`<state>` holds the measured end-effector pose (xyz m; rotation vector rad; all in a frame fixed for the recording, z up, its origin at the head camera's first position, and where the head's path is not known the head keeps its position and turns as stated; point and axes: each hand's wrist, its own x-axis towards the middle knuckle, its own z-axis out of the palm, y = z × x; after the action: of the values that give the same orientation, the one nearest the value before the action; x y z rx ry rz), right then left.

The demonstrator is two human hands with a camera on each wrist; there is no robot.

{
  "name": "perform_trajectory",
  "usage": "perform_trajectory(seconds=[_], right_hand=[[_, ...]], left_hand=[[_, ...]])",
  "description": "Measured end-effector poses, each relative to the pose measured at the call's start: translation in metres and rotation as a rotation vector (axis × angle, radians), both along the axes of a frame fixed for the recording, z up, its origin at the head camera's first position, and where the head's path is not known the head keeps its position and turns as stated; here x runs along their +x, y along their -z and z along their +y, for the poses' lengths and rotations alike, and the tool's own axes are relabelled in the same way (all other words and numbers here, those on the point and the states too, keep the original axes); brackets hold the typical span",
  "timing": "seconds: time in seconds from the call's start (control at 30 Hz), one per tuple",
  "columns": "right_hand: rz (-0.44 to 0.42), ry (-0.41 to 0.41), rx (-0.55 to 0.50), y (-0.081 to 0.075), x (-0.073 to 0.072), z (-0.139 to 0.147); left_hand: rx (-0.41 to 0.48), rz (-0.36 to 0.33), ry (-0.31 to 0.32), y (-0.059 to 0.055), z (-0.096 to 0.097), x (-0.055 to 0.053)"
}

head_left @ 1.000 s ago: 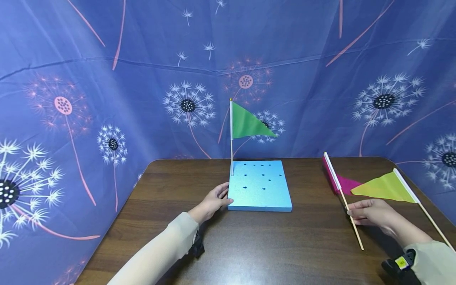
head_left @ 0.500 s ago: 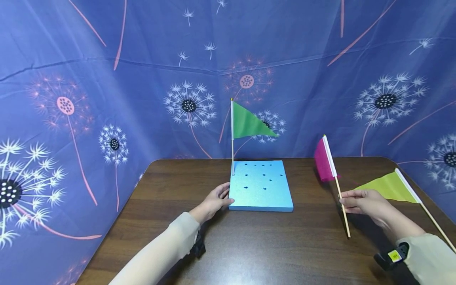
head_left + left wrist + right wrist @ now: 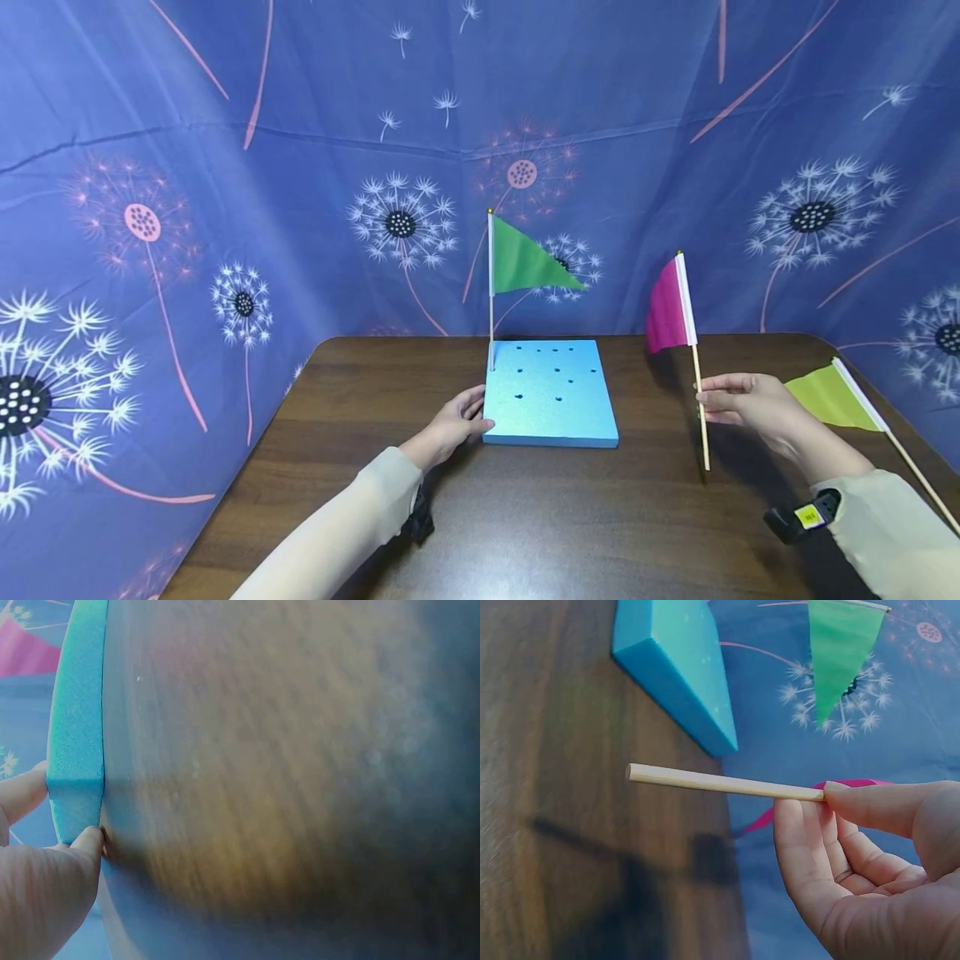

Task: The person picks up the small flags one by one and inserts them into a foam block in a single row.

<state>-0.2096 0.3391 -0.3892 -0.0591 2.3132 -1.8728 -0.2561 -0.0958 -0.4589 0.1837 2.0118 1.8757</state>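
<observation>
A light-blue foam board (image 3: pixel 551 417) with several small holes lies on the table. From its left part rises a green triangular flag (image 3: pixel 517 258) on a thin stick. My left hand (image 3: pixel 450 423) holds the board's near left corner, thumb at the corner, fingers along the left side; the left wrist view shows fingertips at the board's edge (image 3: pixel 75 742). My right hand (image 3: pixel 757 408) pinches the wooden stick of a magenta flag (image 3: pixel 670 310) between thumb and fingers. The flag stands nearly upright, right of the board. In the right wrist view the stick's bare lower end (image 3: pixel 705 780) sticks out past the fingers.
A yellow-green flag (image 3: pixel 832 397) lies on the brown wooden table (image 3: pixel 570 525) at the right, beyond my right hand. Behind the table hangs a blue cloth (image 3: pixel 622 125) printed with dandelions. The right hand's shadow falls on the table.
My right hand has lifted the magenta flag from the tabletop and moved it left, tipping it more upright. The left hand and the board stay put.
</observation>
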Motion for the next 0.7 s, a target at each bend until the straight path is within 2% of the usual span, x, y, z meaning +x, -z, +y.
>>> perform_trajectory(seconds=[0.37, 0.7], right_hand=[[0.06, -0.054, -0.254, -0.017, -0.013, -0.013], [0.078, -0.065, -0.245, -0.032, -0.021, -0.027]], left_hand=[[-0.002, 0.009, 0.006, 0.0, -0.001, -0.001], [0.018, 0.034, 0.029, 0.004, -0.001, -0.001]])
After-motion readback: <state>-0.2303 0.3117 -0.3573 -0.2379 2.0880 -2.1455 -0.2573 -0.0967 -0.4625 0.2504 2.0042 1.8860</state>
